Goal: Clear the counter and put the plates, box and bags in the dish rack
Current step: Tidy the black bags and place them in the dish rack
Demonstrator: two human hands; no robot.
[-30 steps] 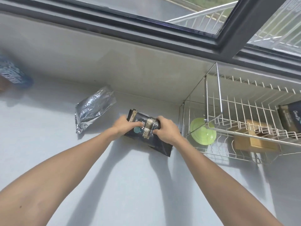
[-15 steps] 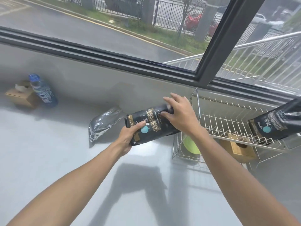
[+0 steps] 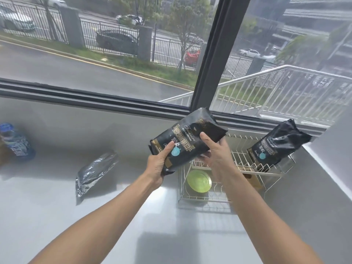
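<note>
Black foil with gold lettering and a teal dot marks the coffee bag point(image 3: 187, 141) held in the air above the left end of the wire dish rack point(image 3: 236, 162), tilted with its top end up toward the window frame point(image 3: 206, 54). A second black bag point(image 3: 278, 144) of the same print leans on the rack's upper tier at the right, its top pointing up and right. On the lower tier a green plate point(image 3: 199, 181) lies flat, and a tan box point(image 3: 254, 181) shows partly beneath the upper wires, half hidden by the right forearm. On the pale grey counter point(image 3: 57, 206), well to the left of the rack, a crinkled silver bag point(image 3: 95, 171) lies on its side. At the far left edge a blue-capped bottle point(image 3: 16, 142) stands near the wall, blurred. Nothing lies between the held bag and the rack's upper tier; that tier's left part is bare wire.

Both arms reach forward from the bottom of the view, bare to the elbow. The left hand point(image 3: 159, 166) grips the bag's lower end from beneath, thumb pressed on the printed face beside the teal dot. The right hand point(image 3: 215, 157) clasps the bag at its middle from the right, thumb lying across the front and fingers curled behind it, over the rack's left end.
</note>
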